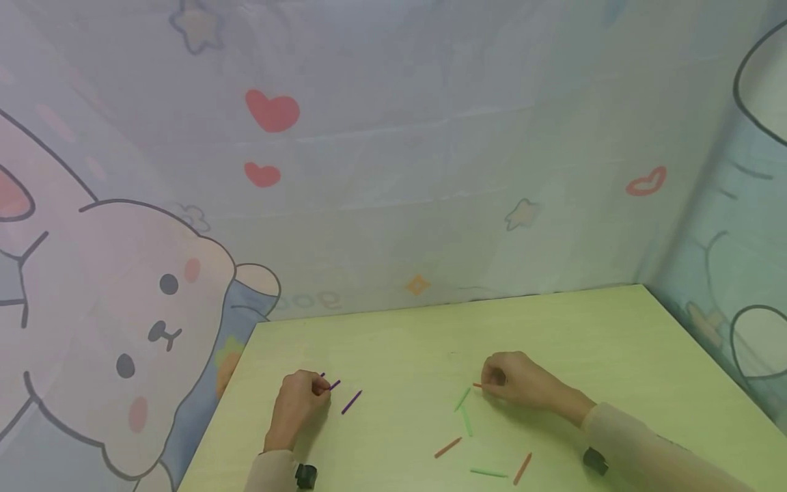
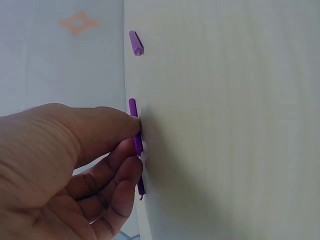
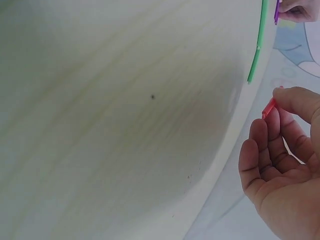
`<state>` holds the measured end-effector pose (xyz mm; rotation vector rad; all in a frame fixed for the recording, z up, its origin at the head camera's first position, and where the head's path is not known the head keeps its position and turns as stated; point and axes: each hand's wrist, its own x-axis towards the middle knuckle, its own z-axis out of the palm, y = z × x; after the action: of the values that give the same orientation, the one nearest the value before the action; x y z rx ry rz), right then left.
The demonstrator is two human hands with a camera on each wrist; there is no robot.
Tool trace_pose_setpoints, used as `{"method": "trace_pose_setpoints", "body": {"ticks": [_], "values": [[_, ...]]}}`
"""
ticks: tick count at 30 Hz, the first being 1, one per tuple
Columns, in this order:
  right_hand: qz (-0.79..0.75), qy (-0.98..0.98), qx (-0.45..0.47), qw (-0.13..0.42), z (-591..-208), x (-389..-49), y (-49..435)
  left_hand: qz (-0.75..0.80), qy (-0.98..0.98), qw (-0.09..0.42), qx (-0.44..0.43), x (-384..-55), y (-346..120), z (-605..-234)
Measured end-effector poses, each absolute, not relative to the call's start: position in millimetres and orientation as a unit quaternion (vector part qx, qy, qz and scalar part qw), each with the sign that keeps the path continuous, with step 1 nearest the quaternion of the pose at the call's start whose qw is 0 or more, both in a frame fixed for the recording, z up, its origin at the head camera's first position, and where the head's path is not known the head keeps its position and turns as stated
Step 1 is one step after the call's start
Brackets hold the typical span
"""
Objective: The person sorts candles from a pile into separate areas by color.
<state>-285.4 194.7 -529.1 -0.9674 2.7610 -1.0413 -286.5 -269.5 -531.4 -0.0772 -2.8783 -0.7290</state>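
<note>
My left hand [image 1: 298,404] is low over the table's left part, pinching a thin purple stick [image 2: 133,109] between thumb and fingers. A second purple stick [image 2: 141,185] with a thin tip shows beyond those fingers, partly hidden. To the right of this hand lies another purple stick [image 1: 352,402]. My right hand [image 1: 522,384] pinches a short red-orange stick [image 3: 269,107] by thumb and fingertips, most of it covered. Just left of that hand lie two green sticks, one slanted [image 1: 462,399] and a paler green stick [image 1: 467,421] below it.
Nearer the front of the pale yellow table [image 1: 399,355] lie two orange sticks, a left one [image 1: 448,447] and a right one [image 1: 522,469], with a green stick [image 1: 488,472] between them. A printed cloth backdrop [image 1: 393,171] rises behind the table.
</note>
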Motion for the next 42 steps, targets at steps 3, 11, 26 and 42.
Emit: {"method": "trace_pose_setpoints", "body": {"ticks": [3,11,26,42], "values": [[-0.340,0.884,-0.321,0.017,-528.6,-285.0,194.8,-0.235,-0.967,0.091,-0.028,-286.1,-268.0,-530.2],[-0.340,0.881,-0.330,0.004,-524.4,-286.9,193.9,-0.217,-0.967,0.124,-0.048,-286.0,-263.8,-526.9],[-0.335,0.877,-0.343,-0.019,-510.2,-296.6,188.3,-0.246,-0.949,0.141,-0.137,-270.6,-222.7,-507.4],[-0.322,0.870,-0.370,-0.048,-498.0,-319.8,172.8,-0.278,-0.926,0.080,-0.241,-249.0,-169.1,-500.5]]}}
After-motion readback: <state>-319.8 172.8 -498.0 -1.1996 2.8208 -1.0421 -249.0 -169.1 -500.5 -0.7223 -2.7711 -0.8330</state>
